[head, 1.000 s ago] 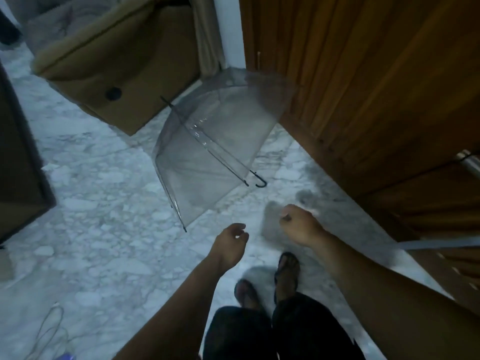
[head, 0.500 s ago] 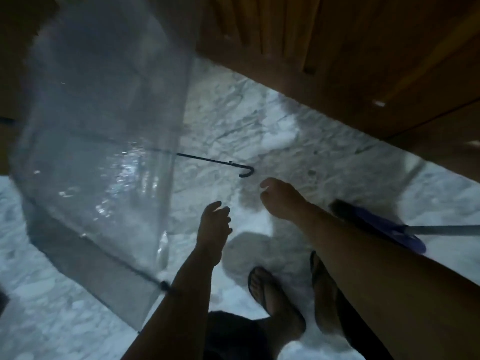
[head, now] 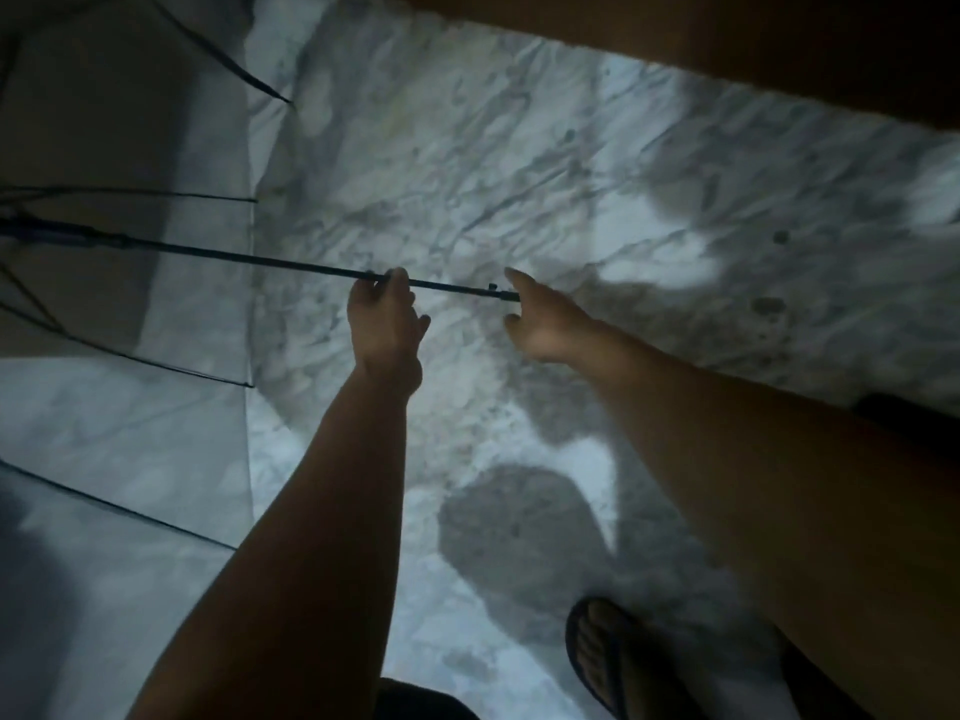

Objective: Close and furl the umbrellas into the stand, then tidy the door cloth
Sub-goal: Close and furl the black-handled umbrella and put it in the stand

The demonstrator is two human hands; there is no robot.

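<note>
A clear umbrella [head: 130,407] lies open on its side at the left, its dark ribs spread over the marble floor. Its thin black shaft [head: 234,258] runs rightward out of the canopy. My left hand [head: 387,324] grips the shaft from below, fingers curled over it. At the shaft's end my right hand [head: 545,324] closes around the handle, thumb above and fingers below. The hooked handle itself is hidden in that palm. No stand or door cloth shows in view.
A brown wooden door [head: 727,39] runs along the top right. Marble floor [head: 519,148] stretches between it and the canopy. My sandalled foot [head: 597,652] stands at the bottom. A dark object [head: 893,413] peeks from behind my right forearm.
I have leaned in close to the umbrella. My left hand went from hanging free to gripping the shaft, and my right hand reached the handle end.
</note>
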